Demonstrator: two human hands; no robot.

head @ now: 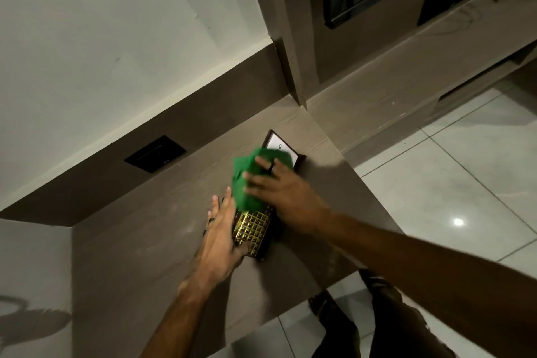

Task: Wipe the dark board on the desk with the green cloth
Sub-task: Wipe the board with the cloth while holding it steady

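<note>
While its fingers lie spread and flat, the right hand point(286, 197) presses down on the green cloth point(252, 177), which covers the far part of the dark board point(254, 228). A dark ring sits on one finger of this hand. Beside it, the left hand point(222, 241) lies open against the board's left edge, fingers extended, with rings on two fingers. A gold grid pattern shows on the board's near, uncovered part. Just beyond the cloth, a dark-framed white card point(286, 147) lies flat. Everything rests on a brown surface point(139, 241) set into a corner, with a black wall plate point(155, 154) behind it and a glossy tiled floor point(453, 183) to the right.
</note>
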